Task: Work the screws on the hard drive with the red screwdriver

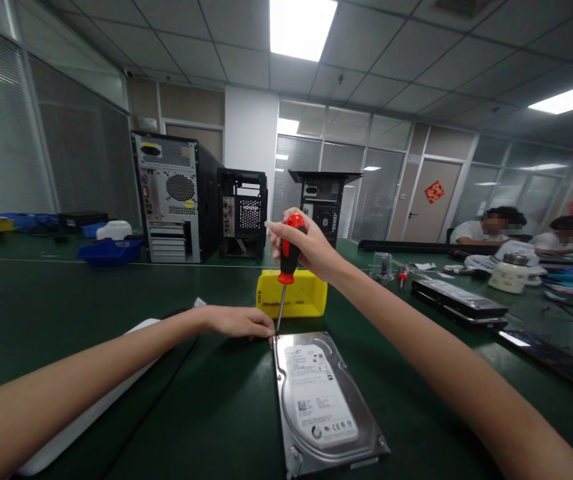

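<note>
A silver hard drive (pixel 324 400) with a white printed label lies flat on the green table in front of me. My right hand (pixel 301 243) is closed around the red-and-black handle of a screwdriver (pixel 287 263), held nearly upright. The screwdriver's tip meets the drive's far left corner. My left hand (pixel 246 323) is at that same corner, its fingers bent together beside the tip; what they pinch, if anything, is hidden. Just behind stands a yellow plastic bin (pixel 311 297).
Computer cases (pixel 171 193) stand at the back, with a blue bin (pixel 109 252) at the left. To the right are stacked hard drives (pixel 459 300), a clear cup (pixel 382 265), another screwdriver (pixel 402 277) and a cream jar (pixel 509 275). People (pixel 489 230) sit far right.
</note>
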Available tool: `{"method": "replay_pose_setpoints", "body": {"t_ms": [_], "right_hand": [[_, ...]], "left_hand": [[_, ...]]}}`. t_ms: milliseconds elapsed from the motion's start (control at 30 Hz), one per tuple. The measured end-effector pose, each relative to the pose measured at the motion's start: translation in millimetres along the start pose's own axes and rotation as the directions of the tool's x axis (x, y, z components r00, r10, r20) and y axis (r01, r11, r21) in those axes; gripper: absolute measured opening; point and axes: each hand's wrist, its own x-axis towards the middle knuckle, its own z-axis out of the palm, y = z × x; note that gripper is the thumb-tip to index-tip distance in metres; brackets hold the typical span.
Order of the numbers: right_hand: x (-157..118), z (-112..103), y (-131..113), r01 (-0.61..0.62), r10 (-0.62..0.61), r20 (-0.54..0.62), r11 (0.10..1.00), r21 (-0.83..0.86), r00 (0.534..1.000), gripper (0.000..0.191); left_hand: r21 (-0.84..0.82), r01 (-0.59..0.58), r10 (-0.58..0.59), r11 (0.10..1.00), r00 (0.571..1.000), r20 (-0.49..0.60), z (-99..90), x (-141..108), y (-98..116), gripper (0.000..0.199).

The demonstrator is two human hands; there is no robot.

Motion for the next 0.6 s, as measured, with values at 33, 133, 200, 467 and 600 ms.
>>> {"method": "replay_pose_setpoints", "body": {"t_ms": [33, 133, 200, 467, 600], "right_hand": [[0.4, 0.8, 0.5, 0.005, -0.005, 0.004, 1.0, 0.017, 1.0, 0.027], [1.4, 0.2, -1.9, -0.039, 0.029, 0.086, 0.993, 0.112, 0.996, 0.017], [1.8, -2.1, -4.8, -0.104, 0.081, 0.154, 0.984, 0.145, 0.985, 0.019], [1.3, -5.3, -1.0, -0.029, 0.03, 0.029, 0.999, -0.029, 0.999, 0.025], [0.2, -3.9, 0.8, 0.013, -0.015, -0.014, 0.993, -0.117, 1.0, 0.032]], "left_hand": [[0.0, -0.001, 0.001, 1.0, 1.0, 0.0, 0.0, -0.1, -0.1, 0.024], [-0.003, -0.004, 0.004, 1.0, 1.0, 0.007, -0.1, 0.0, -1.5, 0.026], [0.003, 0.002, -0.002, 1.0, 1.0, 0.006, -0.3, 0.1, -2.9, 0.026], [0.031, 0.007, -0.007, 0.999, 1.0, 0.0, 0.1, -2.3, 0.1, 0.027], [0.028, 0.011, -0.011, 1.0, 1.0, 0.001, 0.4, -2.6, -0.1, 0.027]]}}
